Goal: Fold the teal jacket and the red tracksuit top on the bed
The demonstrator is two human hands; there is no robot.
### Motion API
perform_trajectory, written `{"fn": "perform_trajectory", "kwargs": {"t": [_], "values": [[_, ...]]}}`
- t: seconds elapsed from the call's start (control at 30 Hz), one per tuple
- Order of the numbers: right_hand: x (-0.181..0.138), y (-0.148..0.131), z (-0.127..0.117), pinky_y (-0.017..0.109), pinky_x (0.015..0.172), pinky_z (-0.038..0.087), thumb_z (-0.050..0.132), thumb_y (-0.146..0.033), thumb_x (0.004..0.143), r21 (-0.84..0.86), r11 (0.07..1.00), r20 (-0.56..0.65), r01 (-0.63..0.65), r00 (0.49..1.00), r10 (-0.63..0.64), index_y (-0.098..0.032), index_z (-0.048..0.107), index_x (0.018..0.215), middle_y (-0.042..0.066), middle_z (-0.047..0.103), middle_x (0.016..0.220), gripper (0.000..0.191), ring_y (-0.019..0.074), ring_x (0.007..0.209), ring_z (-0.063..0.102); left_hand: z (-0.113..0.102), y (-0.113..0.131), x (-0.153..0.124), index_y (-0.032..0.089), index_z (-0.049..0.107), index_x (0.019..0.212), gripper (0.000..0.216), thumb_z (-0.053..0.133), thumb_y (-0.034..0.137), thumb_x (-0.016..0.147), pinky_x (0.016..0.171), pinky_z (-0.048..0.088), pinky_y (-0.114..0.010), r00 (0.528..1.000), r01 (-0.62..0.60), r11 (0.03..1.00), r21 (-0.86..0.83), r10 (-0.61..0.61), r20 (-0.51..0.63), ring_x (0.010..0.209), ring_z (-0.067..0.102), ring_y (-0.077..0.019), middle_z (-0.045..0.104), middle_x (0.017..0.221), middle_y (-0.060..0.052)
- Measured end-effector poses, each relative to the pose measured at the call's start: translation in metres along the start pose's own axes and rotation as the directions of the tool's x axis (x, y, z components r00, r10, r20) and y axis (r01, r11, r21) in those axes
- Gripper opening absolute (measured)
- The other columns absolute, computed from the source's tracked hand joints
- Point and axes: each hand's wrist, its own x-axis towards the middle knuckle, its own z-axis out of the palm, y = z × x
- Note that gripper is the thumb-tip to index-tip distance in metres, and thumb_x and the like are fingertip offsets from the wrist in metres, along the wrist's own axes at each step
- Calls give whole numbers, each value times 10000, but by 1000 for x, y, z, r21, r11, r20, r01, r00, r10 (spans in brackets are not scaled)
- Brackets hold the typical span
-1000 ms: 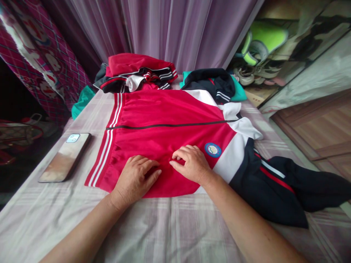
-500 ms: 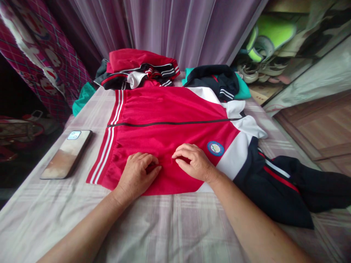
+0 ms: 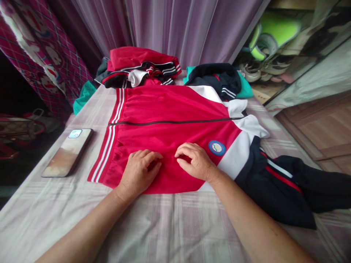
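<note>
A red track jacket [image 3: 170,109] with a black zip, white stripes at its hem and a round blue badge lies spread flat on the bed. One dark navy sleeve [image 3: 282,186] trails off to the right. My left hand [image 3: 139,170] rests on the jacket's near red panel, its fingers curled and pinching the cloth. Close to its right, my right hand [image 3: 194,160] sits just left of the badge. Its fingers are bent and gathered on the same fabric.
A phone [image 3: 68,151] lies on the checked sheet [image 3: 170,226] to the left of the jacket. Crumpled red and navy clothes [image 3: 139,67] and a navy and teal heap [image 3: 219,82] sit at the back by the purple curtain. A wooden floor drops off at the right.
My left hand's fingers have curled in from flat and bunched the red cloth. My right hand has hardly moved. The view has shifted slightly.
</note>
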Motion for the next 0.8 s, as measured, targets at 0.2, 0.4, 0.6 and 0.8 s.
{"fn": "perform_trajectory", "kwargs": {"t": [0.2,0.4,0.6,0.8], "values": [[0,1,-1,347,835,475,584,-107,796,38,999,11,-31,999,30,-238,649,822,25,712,885,149,195,862,649,-2,6,-9,309,731,1120,251,551,331,947,811,408,-376,989,-140,987,75,143,-35,887,605,-198,706,963,-34],[0,0,-1,340,821,471,575,-97,800,43,999,10,-21,1000,21,-229,636,798,25,710,861,145,188,843,646,-4,17,-14,310,733,1174,283,587,368,938,766,399,-389,974,-225,962,153,220,54,849,572,-212,698,961,-49],[1,1,-2,336,805,463,583,-95,803,21,999,29,-25,999,24,-232,633,793,19,704,846,146,189,830,644,-3,16,-13,300,733,1179,292,545,357,962,905,424,-457,970,-242,964,112,238,53,1021,592,-243,724,1135,-58],[0,2,-1,332,806,461,577,-100,810,13,1000,22,-23,1000,23,-235,634,786,20,711,844,149,187,830,646,-8,15,-15,274,734,1154,308,481,351,996,855,455,-412,968,-249,960,127,252,-6,986,619,-224,749,1106,-55]]}}
